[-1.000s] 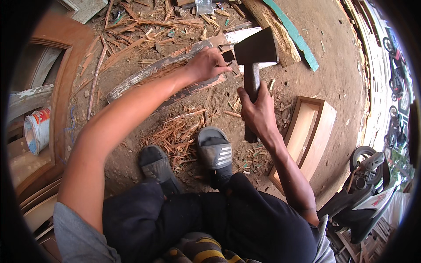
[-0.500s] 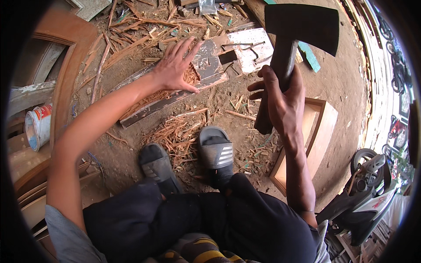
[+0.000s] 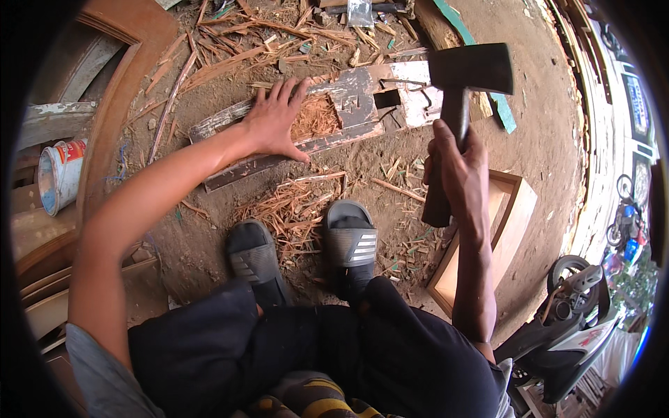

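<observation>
My right hand (image 3: 458, 167) grips the handle of a hatchet (image 3: 477, 68), whose broad dark head points up above the right end of a weathered board (image 3: 359, 80). Across the left part of this board lies my left hand (image 3: 272, 127), fingers spread, palm down, holding nothing. Between the hand and a square dark hole, the board has a rough hollow (image 3: 322, 120) of splintered reddish wood. White peeling paint and a few bent metal pieces (image 3: 408, 83) show at its right end, partly behind the hatchet.
Reddish wood shavings (image 3: 286, 216) lie around my sandals (image 3: 352, 237). A pale wooden frame (image 3: 514, 219) rests at the right, with a parked motorcycle (image 3: 575, 327) beyond it. At the left stand a brown door frame (image 3: 104, 139) and a paint bucket (image 3: 66, 182). Splinters litter the far ground.
The hatchet has come down, farther from the camera. My left hand has shifted left along the board, so more of the splintered hollow shows. The whole view has shifted slightly.
</observation>
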Action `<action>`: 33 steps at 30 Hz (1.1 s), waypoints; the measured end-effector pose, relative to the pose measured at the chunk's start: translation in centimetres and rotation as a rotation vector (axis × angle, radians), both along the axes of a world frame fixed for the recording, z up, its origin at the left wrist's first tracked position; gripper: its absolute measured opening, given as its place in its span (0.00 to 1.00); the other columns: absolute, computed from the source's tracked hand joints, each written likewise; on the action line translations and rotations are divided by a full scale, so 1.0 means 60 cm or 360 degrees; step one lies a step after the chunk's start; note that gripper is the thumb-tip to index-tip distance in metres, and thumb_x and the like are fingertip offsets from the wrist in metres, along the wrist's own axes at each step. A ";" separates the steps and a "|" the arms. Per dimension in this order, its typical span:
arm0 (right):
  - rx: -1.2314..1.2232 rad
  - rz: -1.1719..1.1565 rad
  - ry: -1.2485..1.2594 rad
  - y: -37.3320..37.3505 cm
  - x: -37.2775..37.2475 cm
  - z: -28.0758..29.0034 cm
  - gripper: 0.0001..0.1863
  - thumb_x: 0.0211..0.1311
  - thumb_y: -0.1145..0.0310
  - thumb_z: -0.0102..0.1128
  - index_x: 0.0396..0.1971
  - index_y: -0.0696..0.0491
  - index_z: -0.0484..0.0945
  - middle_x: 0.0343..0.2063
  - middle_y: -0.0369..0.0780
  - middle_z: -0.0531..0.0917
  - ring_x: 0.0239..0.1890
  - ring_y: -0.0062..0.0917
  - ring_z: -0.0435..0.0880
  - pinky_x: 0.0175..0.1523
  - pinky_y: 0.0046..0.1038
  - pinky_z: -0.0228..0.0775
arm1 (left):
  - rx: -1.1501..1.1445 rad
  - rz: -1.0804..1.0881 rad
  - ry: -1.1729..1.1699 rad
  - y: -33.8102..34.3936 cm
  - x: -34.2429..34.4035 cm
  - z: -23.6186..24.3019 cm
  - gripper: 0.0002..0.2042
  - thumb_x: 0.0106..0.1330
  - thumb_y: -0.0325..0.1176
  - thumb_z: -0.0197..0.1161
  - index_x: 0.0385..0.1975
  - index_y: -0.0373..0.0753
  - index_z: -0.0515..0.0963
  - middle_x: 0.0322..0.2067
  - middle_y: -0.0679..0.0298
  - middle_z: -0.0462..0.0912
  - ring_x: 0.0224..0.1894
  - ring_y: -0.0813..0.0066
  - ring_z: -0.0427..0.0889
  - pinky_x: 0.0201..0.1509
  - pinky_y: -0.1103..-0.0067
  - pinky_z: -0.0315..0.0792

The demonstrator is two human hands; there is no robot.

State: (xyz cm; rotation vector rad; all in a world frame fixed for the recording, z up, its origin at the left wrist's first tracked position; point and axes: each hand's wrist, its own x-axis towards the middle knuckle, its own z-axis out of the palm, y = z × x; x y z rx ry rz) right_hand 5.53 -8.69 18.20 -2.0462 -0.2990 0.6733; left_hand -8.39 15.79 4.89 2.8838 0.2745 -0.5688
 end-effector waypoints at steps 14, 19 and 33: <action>-0.0466 0.0219 0.0365 -0.025 -0.038 -0.129 0.18 0.63 0.58 0.57 0.34 0.60 0.70 0.18 0.38 0.75 0.17 0.19 0.75 0.22 0.24 0.70 | -0.0060 0.0070 0.0166 -0.002 -0.001 0.000 0.72 0.33 0.68 0.73 0.70 0.34 0.30 0.69 0.39 0.40 0.71 0.44 0.42 0.71 0.47 0.43; -0.0182 -0.0001 0.0520 -0.055 -0.022 -0.106 0.17 0.64 0.57 0.59 0.34 0.56 0.69 0.19 0.35 0.74 0.15 0.18 0.74 0.19 0.21 0.69 | -0.0018 0.0075 0.0150 0.004 -0.005 0.005 0.73 0.33 0.68 0.72 0.70 0.34 0.28 0.69 0.40 0.39 0.71 0.43 0.41 0.71 0.48 0.43; -0.0224 -0.0270 0.0972 -0.158 -0.100 -0.161 0.17 0.62 0.58 0.63 0.35 0.55 0.69 0.20 0.35 0.74 0.17 0.17 0.74 0.20 0.22 0.70 | 0.0088 0.0062 0.0143 -0.005 -0.004 0.012 0.74 0.30 0.69 0.73 0.70 0.34 0.30 0.69 0.39 0.36 0.72 0.43 0.38 0.71 0.46 0.39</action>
